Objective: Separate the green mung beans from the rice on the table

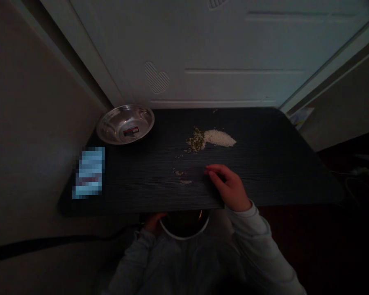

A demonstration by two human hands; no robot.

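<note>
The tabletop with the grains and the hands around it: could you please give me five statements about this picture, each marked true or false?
1. The metal bowl stands left of the white grains. True.
2. The metal bowl is full of grains. False: only a label shows in it.
3. The left hand is at the white-rimmed container, by the near edge of the table. True.
4. Both hands are in the container. False: the right hand is over the table.
5. A greenish pile touches the white grains. True.

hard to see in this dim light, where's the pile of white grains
In the head view, the white grain pile lies right of centre on the dark table, touching the right side of the green-flecked pile and beyond the right hand.
</note>
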